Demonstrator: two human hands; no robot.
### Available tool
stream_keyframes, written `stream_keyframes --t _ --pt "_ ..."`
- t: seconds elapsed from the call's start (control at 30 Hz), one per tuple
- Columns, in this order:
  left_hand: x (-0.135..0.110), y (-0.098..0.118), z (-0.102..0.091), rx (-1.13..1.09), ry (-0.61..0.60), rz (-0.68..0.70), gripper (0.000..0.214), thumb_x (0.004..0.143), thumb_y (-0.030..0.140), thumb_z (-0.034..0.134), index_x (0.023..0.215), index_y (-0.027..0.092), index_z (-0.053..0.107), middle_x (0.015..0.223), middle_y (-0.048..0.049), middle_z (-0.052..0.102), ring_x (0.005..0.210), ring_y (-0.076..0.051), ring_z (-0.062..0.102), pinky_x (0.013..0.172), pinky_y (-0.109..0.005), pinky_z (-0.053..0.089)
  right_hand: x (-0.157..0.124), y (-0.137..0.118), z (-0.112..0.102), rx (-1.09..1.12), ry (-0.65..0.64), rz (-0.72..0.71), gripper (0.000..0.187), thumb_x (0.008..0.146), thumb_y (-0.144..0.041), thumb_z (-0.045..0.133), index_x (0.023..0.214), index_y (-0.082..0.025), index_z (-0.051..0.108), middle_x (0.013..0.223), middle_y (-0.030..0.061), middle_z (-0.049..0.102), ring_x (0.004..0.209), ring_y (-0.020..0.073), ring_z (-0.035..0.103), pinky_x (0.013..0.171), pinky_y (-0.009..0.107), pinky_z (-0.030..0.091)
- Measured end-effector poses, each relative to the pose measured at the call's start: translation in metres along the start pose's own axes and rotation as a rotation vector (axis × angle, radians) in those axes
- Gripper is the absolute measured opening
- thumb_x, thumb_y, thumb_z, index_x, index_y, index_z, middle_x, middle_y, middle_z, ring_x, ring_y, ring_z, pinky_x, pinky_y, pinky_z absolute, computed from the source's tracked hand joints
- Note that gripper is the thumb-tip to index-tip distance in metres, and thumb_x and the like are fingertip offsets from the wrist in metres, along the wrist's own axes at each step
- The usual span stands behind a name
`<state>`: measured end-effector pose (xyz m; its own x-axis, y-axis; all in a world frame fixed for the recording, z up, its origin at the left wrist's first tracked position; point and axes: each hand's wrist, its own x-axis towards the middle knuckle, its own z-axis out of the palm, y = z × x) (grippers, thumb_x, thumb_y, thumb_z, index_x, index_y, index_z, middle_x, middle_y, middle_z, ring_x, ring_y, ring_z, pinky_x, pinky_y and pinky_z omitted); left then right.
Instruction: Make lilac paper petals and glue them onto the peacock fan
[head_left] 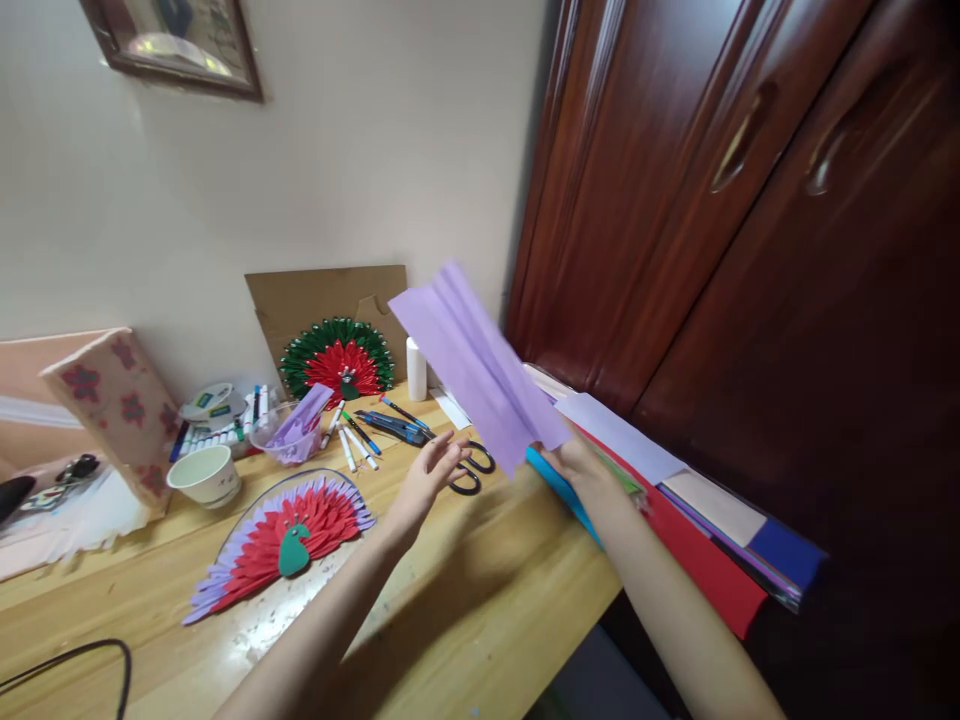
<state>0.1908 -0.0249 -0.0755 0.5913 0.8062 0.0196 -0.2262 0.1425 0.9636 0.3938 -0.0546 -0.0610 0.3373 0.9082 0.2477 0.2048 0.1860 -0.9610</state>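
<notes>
My right hand [566, 458] grips a creased purple paper sheet [480, 370] by its lower right end, holding it tilted in the air above the table. Part of that hand is behind the sheet. To the left, my left hand [437, 468] is empty, its fingers apart, near the black-handled scissors [476, 468]. A paper peacock [289, 535] with red and purple feathers and a green body lies on the table, left of my left forearm. Behind it, a red and green peacock [341, 365] rests against a cardboard sheet [322, 290].
Coloured sheets [697, 545] are stacked along the table's right edge beside the wooden wardrobe [637, 200]. A white glue bottle [416, 370], a utility knife [394, 428], several markers [360, 440], a clear bowl of purple scraps [289, 440] and a white bowl [206, 477] stand or lie on the table.
</notes>
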Motion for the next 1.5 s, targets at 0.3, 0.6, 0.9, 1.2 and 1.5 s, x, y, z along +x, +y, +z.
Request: stream_keyframes --t 0.3,0.6,0.9,1.2,1.5 --pt "0.006 0.029 -0.055 0.261 0.308 0.063 0.043 0.067 0.036 0.067 0.097 0.006 0.060 0.101 -0.0162 0.066 0.093 -0.027 0.061 0.082 -0.038 0.048 0.000 0.012 0.089 0.247 -0.475 0.193 0.047 0.078 -0.058 0.048 0.094 -0.017 0.065 0.089 0.0049 0.068 0.083 0.0180 0.063 0.077 0.030 0.048" --pt "0.015 0.007 -0.067 0.727 0.176 0.013 0.039 0.082 0.043 0.041 0.058 0.014 0.053 0.057 -0.0018 0.055 0.057 -0.015 0.050 0.053 -0.025 0.037 -0.015 0.039 0.123 0.046 -0.188 0.073 0.042 0.064 -0.036 0.071 0.100 -0.019 0.058 0.100 0.0067 0.065 0.092 0.0226 0.062 0.082 0.036 0.048" --pt "0.025 0.012 -0.102 0.844 0.319 0.024 0.033 0.081 0.038 0.040 0.058 0.016 0.049 0.061 -0.0022 0.054 0.061 -0.017 0.048 0.056 -0.026 0.032 0.000 0.053 0.096 0.431 -0.100 0.230 0.034 0.067 -0.038 0.070 0.093 -0.019 0.060 0.093 0.0050 0.069 0.089 0.0219 0.063 0.082 0.035 0.047" --pt "0.027 0.000 -0.107 0.869 0.390 0.059 0.034 0.082 0.041 0.039 0.059 0.017 0.048 0.061 -0.0025 0.054 0.062 -0.018 0.049 0.058 -0.026 0.030 0.001 0.056 0.086 0.381 -0.014 0.269 0.031 0.062 -0.036 0.074 0.077 -0.017 0.056 0.075 0.0015 0.067 0.068 0.0158 0.062 0.065 0.027 0.047" --pt "0.031 -0.007 -0.114 0.889 0.381 0.002 0.036 0.079 0.043 0.040 0.061 0.015 0.054 0.064 -0.0061 0.061 0.066 -0.022 0.055 0.061 -0.029 0.036 0.013 0.078 0.075 0.307 0.073 0.265 0.044 0.053 -0.034 0.078 0.087 -0.015 0.058 0.074 0.0002 0.063 0.070 0.0148 0.061 0.066 0.027 0.046"
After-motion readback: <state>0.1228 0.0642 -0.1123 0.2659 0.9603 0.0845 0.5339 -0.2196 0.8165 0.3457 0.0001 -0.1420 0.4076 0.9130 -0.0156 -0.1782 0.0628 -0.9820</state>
